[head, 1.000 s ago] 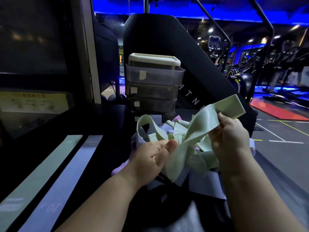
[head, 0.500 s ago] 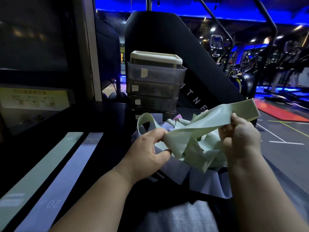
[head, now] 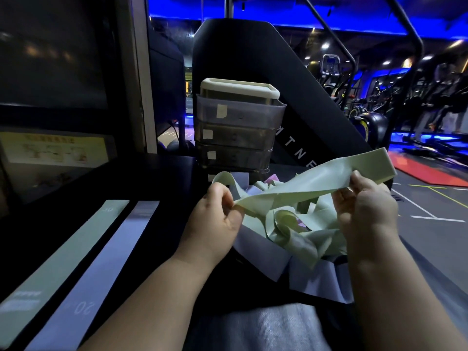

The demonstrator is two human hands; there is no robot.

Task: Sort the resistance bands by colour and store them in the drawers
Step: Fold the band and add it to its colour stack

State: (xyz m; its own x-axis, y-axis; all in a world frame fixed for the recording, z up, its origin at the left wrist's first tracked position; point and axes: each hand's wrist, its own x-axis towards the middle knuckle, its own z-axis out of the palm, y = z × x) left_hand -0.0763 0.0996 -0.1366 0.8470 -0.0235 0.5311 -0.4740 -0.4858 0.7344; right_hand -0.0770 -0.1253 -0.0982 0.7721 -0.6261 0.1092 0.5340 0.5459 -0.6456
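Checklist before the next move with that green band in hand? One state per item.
1. Grip: left hand and right hand each pinch an end of the held green band: ok.
2. Band untwisted: a twist sits near the left hand: not ok.
3. Band clear of the pile beneath: cannot tell.
4. Colour-matched spot: flat green band lies at left, beside the flat lilac band: ok.
5. Drawer open: drawer unit shows none pulled out: not ok.
6. Drawer labels readable: cannot tell.
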